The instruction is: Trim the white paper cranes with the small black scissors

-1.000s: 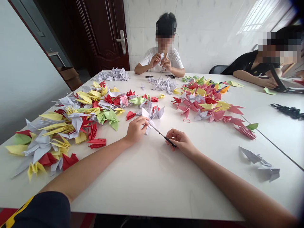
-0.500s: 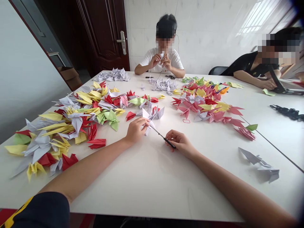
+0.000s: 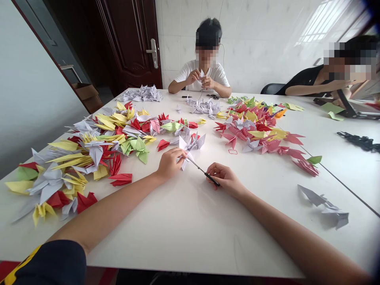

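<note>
**White paper crane (image 3: 183, 161) pinched against a thin metal rod (image 3: 197, 167)**

The left hand (image 3: 170, 163) has its fingers clamped around the crane, which sits upright on the counter (image 3: 178, 237). The right hand (image 3: 224, 176) has its fingers closed on the rod's black handle (image 3: 211, 179), slanting the tip up to the paper just beside the left fingers. Gripped this way, the crane stays steady against the tip.

Left of the left fingers, a wide heap of yellow, red, green and white paper cranes (image 3: 97, 158) spreads along the counter. Beyond the right fingers lies a heap of red and pink cranes (image 3: 255, 134), and further right, two gray-white cranes (image 3: 325, 206) lie well apart from it.

Far past the fingers, a co-worker's hands (image 3: 202, 78) work a small white paper piece. A cardboard box (image 3: 85, 91) stands by the door (image 3: 127, 43), its contents hidden.
</note>
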